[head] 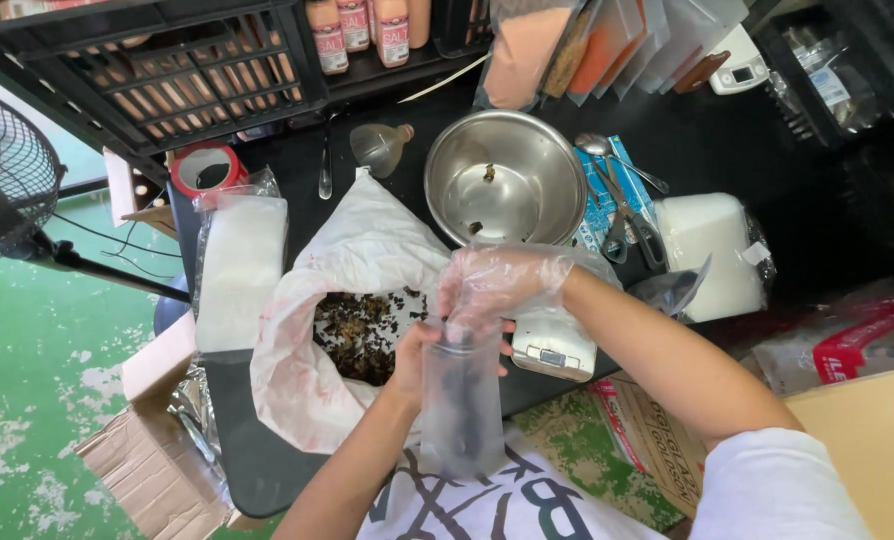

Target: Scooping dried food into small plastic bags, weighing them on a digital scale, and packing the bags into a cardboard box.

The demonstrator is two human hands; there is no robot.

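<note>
**Two hands at a clear pouch over the black table**

The left hand (414, 352), bare, grips a small clear plastic pouch (460, 405) near its top; fingers are wrapped around the pouch's upper edge. The pouch hangs upright in front of the person's chest, with dark contents faintly showing through it.

The right hand (494, 287) wears a loose clear plastic glove. Its fingers are bunched narrow at the pouch's mouth; whether they pinch anything cannot be told through the glove.

Just behind the hands, a large white bag (347, 260) lies open on the table (257, 460), with dark dried pieces (362, 330) showing inside. A small white digital scale (555, 348) sits just right of the hands, partly hidden by the right wrist.

Farther back: a steel bowl (505, 180) holding a few dark scraps, a spoon (607, 152) and scissors (635, 225) on a blue packet, and a white block in plastic wrap (707, 250). To the left, a wrapped white stack (237, 270) and a roll of red tape (207, 168). A fan (7, 180) stands over the green floor (27, 400).
</note>
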